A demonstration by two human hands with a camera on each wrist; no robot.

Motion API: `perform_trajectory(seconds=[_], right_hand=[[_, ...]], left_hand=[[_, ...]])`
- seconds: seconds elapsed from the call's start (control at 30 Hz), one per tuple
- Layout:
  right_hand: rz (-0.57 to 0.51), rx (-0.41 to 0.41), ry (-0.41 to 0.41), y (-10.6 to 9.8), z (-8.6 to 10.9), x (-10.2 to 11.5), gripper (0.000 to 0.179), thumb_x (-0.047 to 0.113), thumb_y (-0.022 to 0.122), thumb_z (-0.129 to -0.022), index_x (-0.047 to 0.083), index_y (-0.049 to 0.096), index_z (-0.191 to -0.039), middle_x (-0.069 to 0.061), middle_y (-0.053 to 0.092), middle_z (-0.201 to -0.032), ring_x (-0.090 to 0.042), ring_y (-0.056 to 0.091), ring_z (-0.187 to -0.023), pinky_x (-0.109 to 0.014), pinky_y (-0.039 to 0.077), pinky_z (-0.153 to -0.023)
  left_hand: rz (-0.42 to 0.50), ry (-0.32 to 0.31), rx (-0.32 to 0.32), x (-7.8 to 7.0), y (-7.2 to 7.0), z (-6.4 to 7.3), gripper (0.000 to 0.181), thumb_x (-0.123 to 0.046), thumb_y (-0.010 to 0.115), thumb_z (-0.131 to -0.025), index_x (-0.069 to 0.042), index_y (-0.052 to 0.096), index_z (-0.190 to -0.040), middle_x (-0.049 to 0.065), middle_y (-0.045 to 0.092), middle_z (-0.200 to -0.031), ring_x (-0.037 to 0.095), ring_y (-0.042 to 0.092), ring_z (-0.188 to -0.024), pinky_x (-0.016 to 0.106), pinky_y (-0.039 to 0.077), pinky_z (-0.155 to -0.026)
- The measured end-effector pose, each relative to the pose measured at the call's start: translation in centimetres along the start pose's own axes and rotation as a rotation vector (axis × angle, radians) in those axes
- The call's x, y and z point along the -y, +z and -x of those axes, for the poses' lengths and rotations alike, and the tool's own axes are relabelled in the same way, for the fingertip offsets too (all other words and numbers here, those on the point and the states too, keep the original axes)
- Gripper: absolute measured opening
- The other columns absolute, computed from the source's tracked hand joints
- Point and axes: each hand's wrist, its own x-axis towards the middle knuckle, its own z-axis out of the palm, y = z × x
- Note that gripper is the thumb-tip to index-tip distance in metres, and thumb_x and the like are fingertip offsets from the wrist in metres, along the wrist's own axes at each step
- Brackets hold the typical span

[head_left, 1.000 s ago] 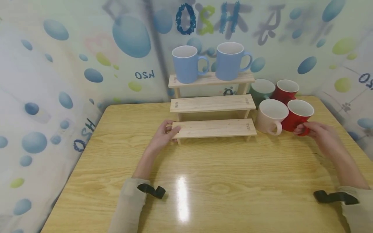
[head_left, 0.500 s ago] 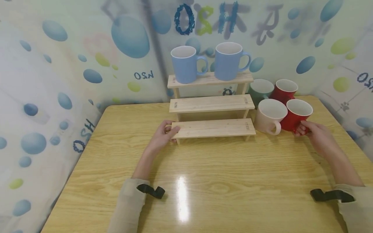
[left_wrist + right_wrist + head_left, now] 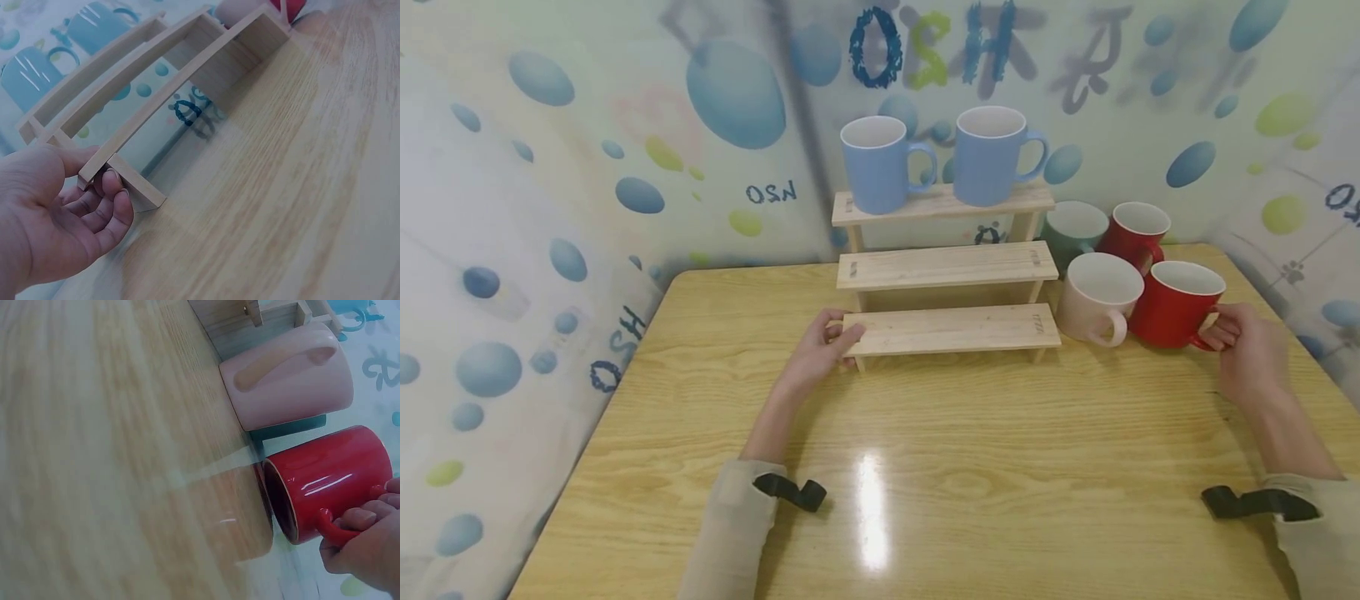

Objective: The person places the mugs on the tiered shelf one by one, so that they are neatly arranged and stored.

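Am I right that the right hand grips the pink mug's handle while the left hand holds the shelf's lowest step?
Not quite: the right hand grips the red mug by its handle, as the right wrist view shows. The left hand does hold the lowest step.

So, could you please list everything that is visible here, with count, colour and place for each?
Table: one, light wood, under everything.
Stepped shelf: one, pale wood, three levels, at the back middle of the table.
Blue mugs: two, light blue, on the top level.
Pink mug: one, pale pink, right of the shelf.
Green mug: one, green, behind the pink mug.
Red mugs: two, red; one in front on the right, one at the back.
Wall covering: pale, with blue and green bubbles.
Left hand: holds the left end of the lowest level.
Right hand: grip on the front red mug's handle.
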Motion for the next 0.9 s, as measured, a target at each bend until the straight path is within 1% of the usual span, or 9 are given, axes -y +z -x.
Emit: perform_trajectory(seconds=[0.07, 0.13, 0.23, 0.33, 0.47, 0.57, 0.67, 0.77, 0.9], right_hand=[[-0.028, -0.048, -0.039, 0.2, 0.1, 0.1, 0.044, -0.007, 0.037, -0.102, -0.009, 0.057, -0.063, -0.007, 0.030, -0.050, -0.019, 0.021, -0.052, -0.024, 0.017, -0.049], [-0.031, -0.059, -0.078, 0.4, 0.3, 0.2, 0.045, -0.009, 0.037, -0.101, -0.010, 0.060, -0.063, -0.007, 0.035, -0.047, -0.019, 0.021, -0.051, -0.023, 0.016, -0.049], [-0.052, -0.076, -0.142, 0.8, 0.5, 0.4, 0.045, -0.009, 0.037, -0.101, -0.011, 0.060, -0.063, -0.008, 0.039, -0.045, -0.019, 0.022, -0.048, -0.021, 0.018, -0.046], [-0.053, -0.133, -0.219, 1.3, 0.7, 0.7, 0.044, -0.009, 0.041, -0.099, -0.010, 0.056, -0.058, -0.008, 0.041, -0.044, -0.017, 0.025, -0.044, -0.020, 0.024, -0.042], [0.029, -0.233, -0.316, 2.0, 0.9, 1.3, 0.044, -0.004, 0.049, -0.098, -0.007, 0.051, -0.054, -0.006, 0.039, -0.044, -0.015, 0.028, -0.041, -0.019, 0.032, -0.043], [0.116, -0.257, -0.386, 2.4, 1.2, 1.8, 0.044, -0.001, 0.052, -0.097, -0.005, 0.049, -0.053, -0.005, 0.035, -0.046, -0.015, 0.025, -0.045, -0.018, 0.028, -0.046], [0.167, -0.227, -0.443, 2.9, 1.6, 2.5, 0.048, 0.002, 0.051, -0.099, -0.004, 0.042, -0.052, -0.004, 0.031, -0.049, -0.015, 0.020, -0.049, -0.021, 0.021, -0.050], [0.175, -0.183, -0.435, 3.4, 2.0, 3.1, 0.050, 0.005, 0.051, -0.101, -0.001, 0.037, -0.054, -0.005, 0.031, -0.051, -0.016, 0.022, -0.051, -0.021, 0.024, -0.052], [0.192, -0.167, -0.435, 4.2, 2.6, 3.5, 0.048, 0.008, 0.053, -0.101, -0.002, 0.039, -0.057, -0.006, 0.033, -0.053, -0.017, 0.025, -0.053, -0.020, 0.034, -0.058]], left_hand=[[0.004, 0.001, 0.002, -0.1, 0.0, 0.1, 0.046, -0.019, 0.060, -0.104, 0.000, 0.038, -0.140, 0.010, 0.056, -0.107, 0.020, 0.054, -0.093, 0.048, 0.053, -0.089], [0.008, -0.006, 0.001, -0.2, 0.0, 0.1, 0.046, -0.019, 0.060, -0.104, -0.001, 0.038, -0.139, 0.010, 0.055, -0.106, 0.020, 0.054, -0.094, 0.048, 0.053, -0.089], [0.012, -0.014, 0.001, -0.2, 0.0, 0.0, 0.046, -0.020, 0.060, -0.104, -0.002, 0.037, -0.139, 0.011, 0.056, -0.110, 0.021, 0.054, -0.094, 0.049, 0.053, -0.090], [0.009, -0.016, 0.002, -0.1, 0.0, -0.1, 0.047, -0.020, 0.060, -0.104, -0.002, 0.037, -0.140, 0.014, 0.056, -0.116, 0.021, 0.056, -0.094, 0.050, 0.052, -0.090], [0.006, -0.014, 0.001, 0.5, -0.1, -0.7, 0.048, -0.021, 0.060, -0.104, -0.002, 0.036, -0.142, 0.016, 0.056, -0.120, 0.022, 0.056, -0.095, 0.052, 0.052, -0.091], [0.008, -0.011, -0.004, 1.4, -0.3, -1.3, 0.050, -0.023, 0.060, -0.104, -0.004, 0.036, -0.143, 0.016, 0.056, -0.121, 0.021, 0.056, -0.095, 0.051, 0.053, -0.090], [0.004, 0.000, -0.012, 2.2, -0.5, -1.6, 0.054, -0.029, 0.062, -0.103, -0.006, 0.036, -0.143, 0.016, 0.056, -0.123, 0.022, 0.056, -0.096, 0.045, 0.054, -0.087], [-0.007, 0.014, -0.020, 2.5, -0.6, -1.6, 0.056, -0.034, 0.064, -0.101, -0.007, 0.037, -0.142, 0.017, 0.056, -0.125, 0.024, 0.058, -0.097, 0.039, 0.055, -0.082], [-0.015, 0.020, -0.022, 2.6, -0.7, -1.4, 0.059, -0.037, 0.065, -0.100, -0.007, 0.036, -0.142, 0.017, 0.056, -0.126, 0.026, 0.059, -0.097, 0.036, 0.055, -0.081]])
